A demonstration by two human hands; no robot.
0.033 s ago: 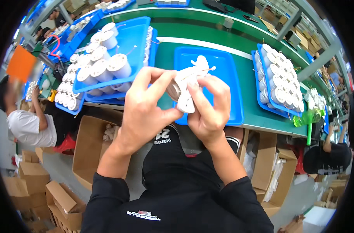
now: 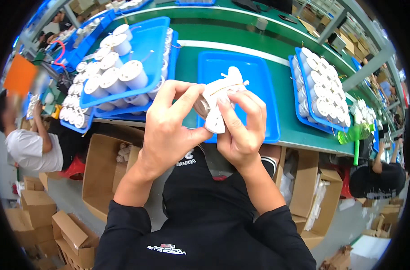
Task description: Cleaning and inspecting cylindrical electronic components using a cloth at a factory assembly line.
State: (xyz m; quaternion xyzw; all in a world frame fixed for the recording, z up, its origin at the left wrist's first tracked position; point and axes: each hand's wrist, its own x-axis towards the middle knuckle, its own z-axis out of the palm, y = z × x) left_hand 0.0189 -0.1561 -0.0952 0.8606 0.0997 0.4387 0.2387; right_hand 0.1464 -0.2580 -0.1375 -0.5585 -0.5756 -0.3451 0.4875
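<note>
A white plastic piece [image 2: 223,87] with rounded projecting arms and a thin wire along it is held between both my hands, above a blue tray. My left hand [image 2: 165,126] is closed, its thumb and index finger pinching the round grey-white end on the left. Closed over the piece from the right, my right hand [image 2: 243,126] presses its thumb on the surface with the index finger bent along its side. Fingers hide part of the piece. Beneath it, the blue tray [image 2: 270,101] rests on the green bench [image 2: 187,63].
On the left, stacked blue trays [image 2: 157,33] hold several white cylinders [image 2: 133,74] with wires. Another blue tray stack [image 2: 299,74] with white cylinders stands at right, beside a green transparent bottle [image 2: 355,133]. Cardboard boxes [image 2: 99,175] sit below the bench; a person [image 2: 34,144] works at far left.
The view has shifted slightly, so the trays and bench sit a little further left. Both hands keep their grip on the white piece, with hardly any visible movement.
</note>
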